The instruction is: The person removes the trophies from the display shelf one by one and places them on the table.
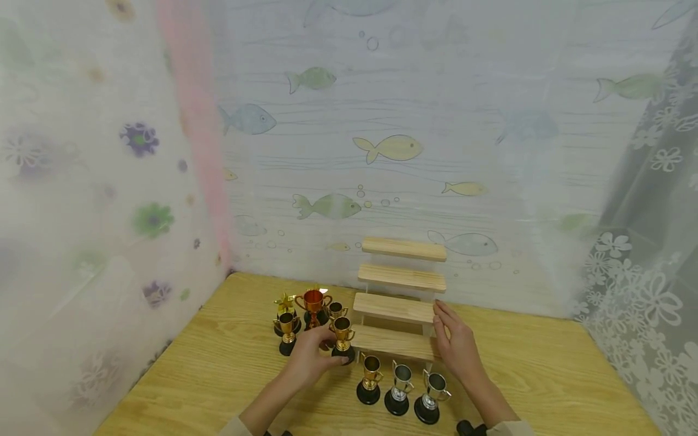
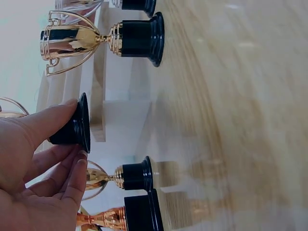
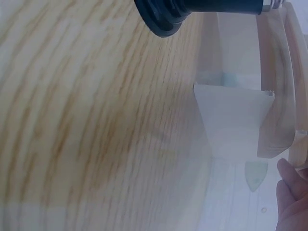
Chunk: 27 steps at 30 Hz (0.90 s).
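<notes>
My left hand (image 1: 312, 358) pinches a small gold trophy cup (image 1: 342, 330) by its black base, thumb on one side and fingers on the other. In the left wrist view that black base (image 2: 70, 129) is held above the table. Straight fingers of my right hand (image 1: 458, 345) rest at the right end of a stepped wooden shelf (image 1: 400, 307). Before the shelf stand another gold trophy cup (image 1: 370, 376) and two silver trophy cups, one in the middle (image 1: 400, 384) and one at right (image 1: 433, 393). The shelf's steps bear no trophies.
Left of the shelf, a copper-coloured trophy cup (image 1: 313, 300), a gold star trophy (image 1: 285, 304) and gold trophy cups, one in front (image 1: 287, 327), stand close together. The wooden table (image 1: 534, 363) meets a fish-patterned curtain (image 1: 392, 194) behind the shelf.
</notes>
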{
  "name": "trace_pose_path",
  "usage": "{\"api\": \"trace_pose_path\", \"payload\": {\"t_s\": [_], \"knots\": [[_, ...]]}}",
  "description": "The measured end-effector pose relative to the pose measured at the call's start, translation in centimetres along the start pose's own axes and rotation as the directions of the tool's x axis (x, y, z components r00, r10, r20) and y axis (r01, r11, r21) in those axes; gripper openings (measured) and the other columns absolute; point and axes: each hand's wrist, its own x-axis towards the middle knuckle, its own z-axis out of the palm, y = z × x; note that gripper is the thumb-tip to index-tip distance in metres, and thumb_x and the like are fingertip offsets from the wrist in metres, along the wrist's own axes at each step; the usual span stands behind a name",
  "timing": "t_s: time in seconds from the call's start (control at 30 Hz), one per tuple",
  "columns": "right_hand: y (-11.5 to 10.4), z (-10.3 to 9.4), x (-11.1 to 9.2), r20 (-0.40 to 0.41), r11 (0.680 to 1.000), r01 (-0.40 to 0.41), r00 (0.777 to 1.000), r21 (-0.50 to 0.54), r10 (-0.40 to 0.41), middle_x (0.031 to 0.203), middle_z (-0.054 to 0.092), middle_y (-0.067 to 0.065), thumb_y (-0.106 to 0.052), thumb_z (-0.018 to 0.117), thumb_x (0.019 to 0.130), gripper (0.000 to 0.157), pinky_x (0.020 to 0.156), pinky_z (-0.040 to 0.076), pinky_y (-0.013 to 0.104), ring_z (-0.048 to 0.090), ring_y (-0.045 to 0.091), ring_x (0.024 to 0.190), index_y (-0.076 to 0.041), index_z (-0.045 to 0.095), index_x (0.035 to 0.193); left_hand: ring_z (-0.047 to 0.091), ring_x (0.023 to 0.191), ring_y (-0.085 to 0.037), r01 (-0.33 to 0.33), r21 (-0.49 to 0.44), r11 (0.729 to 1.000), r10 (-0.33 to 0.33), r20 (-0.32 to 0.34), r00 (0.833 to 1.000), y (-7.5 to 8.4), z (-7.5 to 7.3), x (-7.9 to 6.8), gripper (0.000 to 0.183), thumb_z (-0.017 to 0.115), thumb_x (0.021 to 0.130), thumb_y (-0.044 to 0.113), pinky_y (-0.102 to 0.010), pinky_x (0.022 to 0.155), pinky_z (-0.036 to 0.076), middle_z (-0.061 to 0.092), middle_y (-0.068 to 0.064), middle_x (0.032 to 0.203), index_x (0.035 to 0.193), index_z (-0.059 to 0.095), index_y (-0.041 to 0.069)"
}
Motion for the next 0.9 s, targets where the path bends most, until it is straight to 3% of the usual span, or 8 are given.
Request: {"api": "trace_pose_path", "payload": {"t_s": [0.17, 0.4, 0.63, 0.9], "knots": [[0.0, -0.2, 0.0, 0.004, 1.0, -0.014, 1.0, 0.0, 0.014, 0.144, 0.056, 0.025, -0.008, 0.053, 0.106, 0.035, 0.103, 0.044, 0.058, 0.053, 0.046, 0.131, 0.014, 0.059, 0.134, 0.066, 0.09, -0.024, 0.029, -0.027, 0.999, -0.028, 0.034, 0.999, -0.6, 0.0, -0.5, 0.037, 0.091, 0.077, 0.02, -0.047, 0.083, 0.055, 0.071, -0.007, 0.102, 0.104, 0.074, 0.0], [0.0, -0.7, -0.1, 0.023, 0.999, -0.038, 0.999, 0.011, 0.038, 0.144, 0.056, 0.025, -0.009, 0.054, 0.106, 0.035, 0.104, 0.044, 0.059, 0.053, 0.046, 0.132, 0.012, 0.06, 0.134, 0.059, 0.082, -0.016, 0.034, -0.07, 0.997, -0.027, 0.107, 0.994, -1.9, 0.7, -1.2, 0.034, 0.093, 0.073, 0.016, -0.026, 0.07, 0.05, 0.068, -0.001, 0.093, 0.098, 0.075, 0.002], [0.0, -1.2, 0.1, 0.074, 0.993, -0.105, 0.992, 0.056, 0.101, 0.146, 0.055, 0.023, -0.013, 0.055, 0.107, 0.037, 0.106, 0.042, 0.06, 0.051, 0.045, 0.134, 0.01, 0.06, 0.136, 0.05, 0.073, -0.008, 0.028, -0.076, 0.997, -0.013, 0.185, 0.983, -2.4, 1.3, -1.6, 0.028, 0.093, 0.072, 0.015, -0.023, 0.062, 0.042, 0.063, 0.005, 0.082, 0.089, 0.073, 0.009], [-0.1, -1.7, 0.6, 0.106, 0.982, -0.125, 0.988, 0.14, 0.111, 0.145, 0.055, 0.025, -0.008, 0.057, 0.105, 0.036, 0.097, 0.051, 0.054, 0.062, 0.045, 0.121, 0.013, 0.06, 0.133, 0.051, 0.069, -0.007, 0.005, -0.113, 0.994, 0.019, 0.212, 0.977, -2.7, 1.4, -1.6, 0.033, 0.095, 0.067, 0.011, -0.022, 0.06, 0.045, 0.06, 0.003, 0.078, 0.086, 0.069, 0.008]]}}
